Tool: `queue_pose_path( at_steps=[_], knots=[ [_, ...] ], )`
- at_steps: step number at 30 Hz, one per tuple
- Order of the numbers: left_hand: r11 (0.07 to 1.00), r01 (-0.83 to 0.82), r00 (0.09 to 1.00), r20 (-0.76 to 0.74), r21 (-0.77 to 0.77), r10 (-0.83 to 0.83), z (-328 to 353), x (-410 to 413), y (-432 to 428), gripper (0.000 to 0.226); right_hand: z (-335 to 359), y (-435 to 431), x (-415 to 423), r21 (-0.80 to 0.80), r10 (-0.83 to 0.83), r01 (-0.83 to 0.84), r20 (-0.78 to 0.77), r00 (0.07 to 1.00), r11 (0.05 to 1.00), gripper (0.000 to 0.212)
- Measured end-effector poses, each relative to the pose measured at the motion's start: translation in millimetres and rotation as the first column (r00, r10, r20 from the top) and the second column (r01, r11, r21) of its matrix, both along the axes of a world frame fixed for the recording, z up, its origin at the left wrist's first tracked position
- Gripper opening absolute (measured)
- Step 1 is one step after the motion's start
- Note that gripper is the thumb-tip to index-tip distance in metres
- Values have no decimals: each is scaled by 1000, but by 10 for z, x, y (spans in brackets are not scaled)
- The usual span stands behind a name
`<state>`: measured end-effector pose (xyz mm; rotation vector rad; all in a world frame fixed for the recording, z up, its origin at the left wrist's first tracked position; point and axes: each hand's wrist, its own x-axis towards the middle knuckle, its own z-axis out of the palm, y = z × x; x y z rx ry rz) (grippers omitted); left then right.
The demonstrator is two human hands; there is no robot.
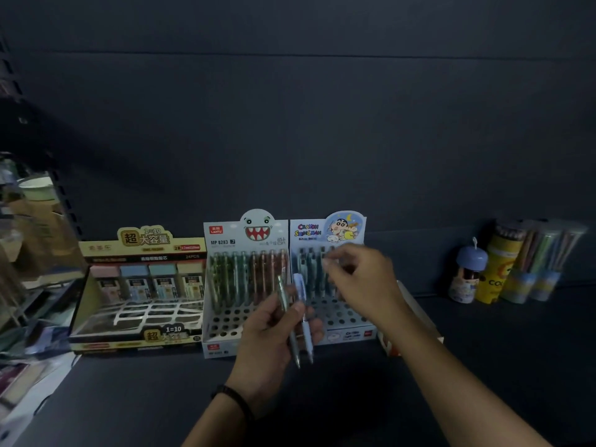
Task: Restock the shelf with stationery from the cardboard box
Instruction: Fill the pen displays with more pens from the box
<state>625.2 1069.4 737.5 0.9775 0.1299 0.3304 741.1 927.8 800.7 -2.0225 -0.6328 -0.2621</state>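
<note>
Left hand [274, 327] grips two pens [306, 337] — right hand [361, 279] over display box [309, 232], grip blurred.

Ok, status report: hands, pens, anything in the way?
Left hand gripping two pens. Right hand at Crayon Shin-chan box, grip unclear. Front holes free.

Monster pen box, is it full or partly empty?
Partly empty. The box has pens only along the back; the front holes are bare.

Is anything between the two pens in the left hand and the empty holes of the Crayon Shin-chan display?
Only the right hand, reaching over the back rows of the display. The front holes beside the pens in the left hand look unobstructed.
</note>
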Motion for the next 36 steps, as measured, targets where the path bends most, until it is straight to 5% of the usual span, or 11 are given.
queue_pose_path(
  at_steps=[5,10,15,20,28,36],
  knots=[
    [965,13,999,25,264,-21,88,101,-114,26,86,-208,-229,120,253,-232,-200,947,965,14],
    [940,-3,996,84,340,-28,114,192,-230,28,124,-350,-128,251,176,-125,-188,966,960,5],
    [962,-4,999,-32,271,13,3,198,-98,30,136,-457,64,414,-74,92,-59,996,906,27],
    [996,88,993,-80,21,-86,-18,183,1,24,9,-371,283,270,-217,167,167,962,948,30],
    [983,52,998,8,176,-54,29,26,91,22,-174,-253,429,105,-189,168,237,953,980,31],
    [990,65,998,-7,128,-65,50,-64,132,40,-159,-190,470,40,-222,219,267,938,975,19]
  ],
)
